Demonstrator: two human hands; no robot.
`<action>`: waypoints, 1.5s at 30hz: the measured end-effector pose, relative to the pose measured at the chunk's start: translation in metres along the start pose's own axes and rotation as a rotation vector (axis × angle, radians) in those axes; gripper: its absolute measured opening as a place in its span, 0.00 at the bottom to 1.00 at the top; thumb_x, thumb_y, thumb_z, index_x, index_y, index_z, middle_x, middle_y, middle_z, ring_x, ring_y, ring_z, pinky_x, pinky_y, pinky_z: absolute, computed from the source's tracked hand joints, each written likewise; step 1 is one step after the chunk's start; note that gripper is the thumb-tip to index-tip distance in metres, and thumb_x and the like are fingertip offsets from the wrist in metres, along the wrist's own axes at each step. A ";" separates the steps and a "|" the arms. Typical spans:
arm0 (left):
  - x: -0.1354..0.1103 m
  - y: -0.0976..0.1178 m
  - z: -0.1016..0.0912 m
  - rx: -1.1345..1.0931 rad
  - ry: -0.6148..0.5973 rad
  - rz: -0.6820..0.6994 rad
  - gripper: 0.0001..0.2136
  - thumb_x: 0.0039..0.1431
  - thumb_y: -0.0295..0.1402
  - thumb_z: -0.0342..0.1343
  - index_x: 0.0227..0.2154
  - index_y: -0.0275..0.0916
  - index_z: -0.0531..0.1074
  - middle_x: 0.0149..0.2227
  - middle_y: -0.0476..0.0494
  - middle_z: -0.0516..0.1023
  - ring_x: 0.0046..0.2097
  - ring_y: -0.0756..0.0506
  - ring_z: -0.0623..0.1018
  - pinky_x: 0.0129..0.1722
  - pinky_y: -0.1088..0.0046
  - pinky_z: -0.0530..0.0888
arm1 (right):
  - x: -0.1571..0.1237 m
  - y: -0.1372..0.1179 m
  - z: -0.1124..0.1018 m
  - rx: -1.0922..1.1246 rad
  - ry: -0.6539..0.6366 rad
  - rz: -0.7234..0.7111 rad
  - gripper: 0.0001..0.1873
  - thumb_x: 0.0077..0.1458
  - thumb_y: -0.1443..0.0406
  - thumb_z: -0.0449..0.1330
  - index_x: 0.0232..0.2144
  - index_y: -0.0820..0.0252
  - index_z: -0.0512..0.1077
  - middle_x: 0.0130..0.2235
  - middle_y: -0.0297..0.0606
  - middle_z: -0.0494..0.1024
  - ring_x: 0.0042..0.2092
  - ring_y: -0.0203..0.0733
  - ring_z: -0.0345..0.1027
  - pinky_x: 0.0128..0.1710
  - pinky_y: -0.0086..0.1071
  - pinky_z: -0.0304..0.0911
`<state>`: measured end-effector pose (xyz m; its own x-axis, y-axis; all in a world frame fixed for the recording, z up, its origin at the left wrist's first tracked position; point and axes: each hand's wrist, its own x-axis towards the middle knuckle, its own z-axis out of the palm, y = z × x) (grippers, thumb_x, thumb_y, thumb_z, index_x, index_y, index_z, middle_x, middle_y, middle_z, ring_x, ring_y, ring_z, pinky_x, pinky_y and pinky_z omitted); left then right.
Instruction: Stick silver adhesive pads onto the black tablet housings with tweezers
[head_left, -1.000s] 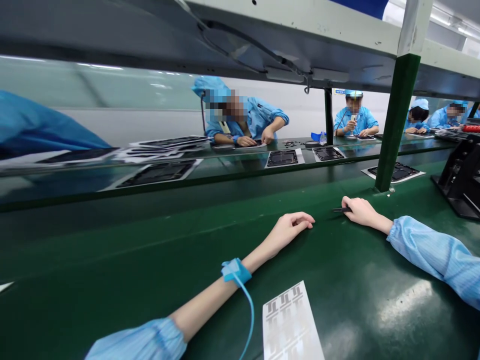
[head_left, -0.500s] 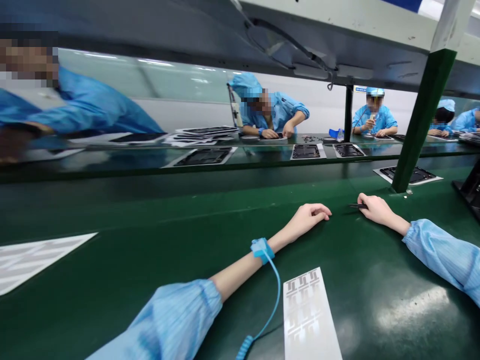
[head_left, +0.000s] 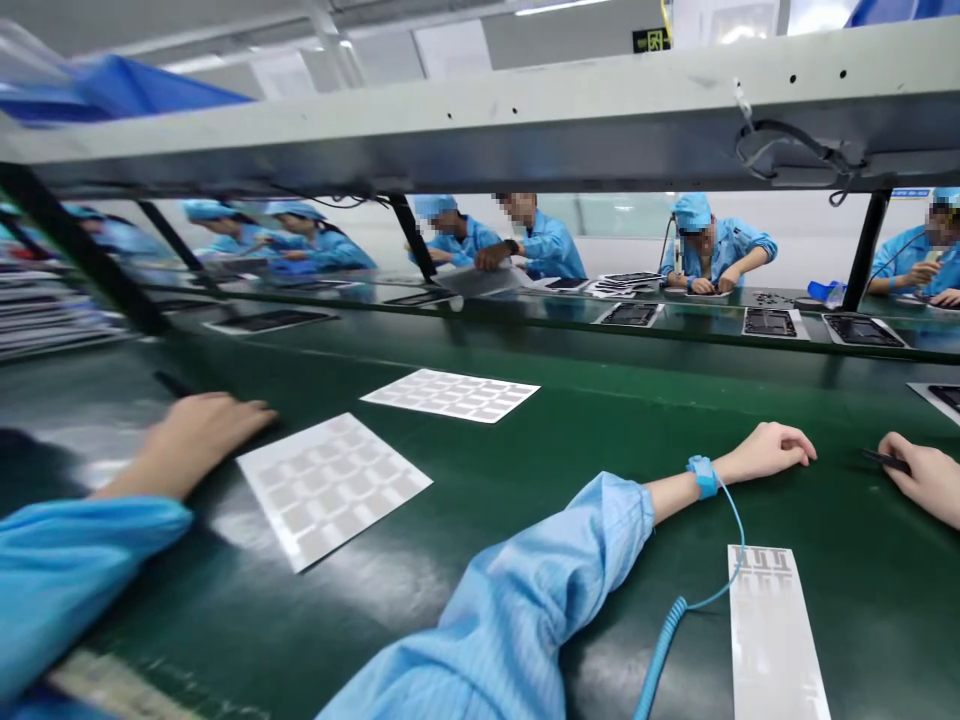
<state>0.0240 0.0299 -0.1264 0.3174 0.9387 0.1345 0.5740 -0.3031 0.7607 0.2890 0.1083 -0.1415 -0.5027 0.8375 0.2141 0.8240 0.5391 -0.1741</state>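
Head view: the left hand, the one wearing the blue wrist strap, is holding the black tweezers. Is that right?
No. The head view shows the black tweezers in the right hand, not the left hand. The left hand does wear the blue wrist strap.

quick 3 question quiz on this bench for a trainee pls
1. True or false: the blue fabric wrist strap is on the person's left wrist.
2. Which of the person's hands holds the slim black tweezers?
3. What crosses the left edge of the long white printed strip on the green bench mat?

Key: 1. True. 2. The right hand. 3. The coiled blue cord from the wrist strap.
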 end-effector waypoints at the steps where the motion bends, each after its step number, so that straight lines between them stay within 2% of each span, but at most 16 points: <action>1: 0.000 0.000 0.000 0.000 -0.004 0.010 0.10 0.68 0.37 0.57 0.43 0.35 0.74 0.42 0.43 0.78 0.42 0.45 0.79 0.44 0.62 0.79 | 0.000 0.001 0.001 0.002 -0.003 0.004 0.04 0.57 0.63 0.51 0.31 0.53 0.64 0.25 0.35 0.75 0.27 0.45 0.70 0.26 0.32 0.55; 8: 0.002 -0.001 0.003 -0.015 -0.008 0.049 0.10 0.69 0.37 0.57 0.43 0.35 0.75 0.41 0.44 0.78 0.41 0.45 0.79 0.44 0.62 0.78 | -0.001 0.011 0.004 0.026 -0.013 0.012 0.04 0.55 0.61 0.51 0.32 0.53 0.64 0.27 0.37 0.76 0.28 0.48 0.72 0.26 0.33 0.57; 12: 0.000 0.002 0.003 -0.012 -0.009 0.045 0.11 0.70 0.38 0.55 0.43 0.35 0.74 0.39 0.45 0.78 0.39 0.45 0.79 0.43 0.63 0.78 | 0.002 0.017 0.010 0.068 -0.014 -0.012 0.04 0.55 0.61 0.51 0.30 0.52 0.64 0.25 0.37 0.76 0.26 0.48 0.72 0.25 0.34 0.58; 18: -0.001 0.002 0.002 0.009 -0.013 0.049 0.12 0.70 0.39 0.54 0.44 0.35 0.74 0.38 0.45 0.78 0.37 0.46 0.79 0.41 0.64 0.78 | 0.004 0.017 0.013 0.084 0.007 -0.016 0.03 0.55 0.62 0.52 0.30 0.51 0.64 0.25 0.37 0.76 0.26 0.48 0.72 0.25 0.34 0.58; 24: 0.001 0.000 0.003 0.057 -0.023 0.053 0.12 0.70 0.40 0.55 0.42 0.34 0.74 0.38 0.45 0.78 0.38 0.46 0.79 0.40 0.65 0.78 | 0.002 0.017 0.010 0.065 0.008 0.003 0.03 0.54 0.61 0.53 0.30 0.52 0.65 0.24 0.36 0.75 0.26 0.47 0.71 0.25 0.33 0.56; 31: 0.001 0.003 0.005 0.160 -0.037 0.081 0.10 0.70 0.37 0.56 0.42 0.35 0.75 0.39 0.45 0.78 0.39 0.46 0.79 0.41 0.65 0.79 | 0.002 0.013 0.004 0.056 -0.012 -0.010 0.02 0.55 0.62 0.53 0.30 0.50 0.63 0.25 0.40 0.77 0.26 0.45 0.72 0.27 0.35 0.57; 36: 0.003 0.001 0.006 0.223 -0.032 0.146 0.10 0.69 0.38 0.57 0.42 0.35 0.74 0.39 0.45 0.77 0.37 0.46 0.78 0.40 0.65 0.78 | 0.004 0.000 -0.007 -0.015 0.002 0.010 0.02 0.58 0.65 0.54 0.32 0.55 0.66 0.26 0.34 0.75 0.29 0.42 0.72 0.29 0.32 0.60; 38: 0.004 -0.001 0.006 0.224 -0.018 0.170 0.10 0.69 0.38 0.56 0.42 0.35 0.74 0.39 0.45 0.77 0.38 0.46 0.78 0.40 0.65 0.78 | 0.008 -0.004 -0.012 -0.068 0.013 0.071 0.04 0.61 0.65 0.56 0.37 0.58 0.69 0.29 0.34 0.75 0.32 0.40 0.71 0.33 0.33 0.63; 40: 0.005 -0.001 0.005 0.218 -0.011 0.194 0.11 0.69 0.39 0.57 0.41 0.35 0.74 0.39 0.45 0.77 0.38 0.46 0.78 0.40 0.65 0.78 | 0.017 -0.006 -0.017 -0.117 0.023 0.148 0.11 0.65 0.60 0.57 0.42 0.63 0.71 0.37 0.36 0.76 0.36 0.39 0.72 0.39 0.36 0.68; 45: 0.003 0.001 -0.002 0.247 0.004 0.254 0.12 0.69 0.40 0.56 0.39 0.35 0.73 0.37 0.46 0.76 0.37 0.46 0.77 0.41 0.64 0.77 | 0.050 -0.004 -0.025 -0.205 0.054 0.297 0.15 0.65 0.58 0.59 0.48 0.63 0.72 0.47 0.41 0.77 0.46 0.43 0.74 0.46 0.42 0.72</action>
<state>0.0237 0.0324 -0.1242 0.4713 0.8285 0.3024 0.6424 -0.5574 0.5260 0.2667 0.1455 -0.1064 -0.2238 0.9460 0.2345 0.9700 0.2396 -0.0408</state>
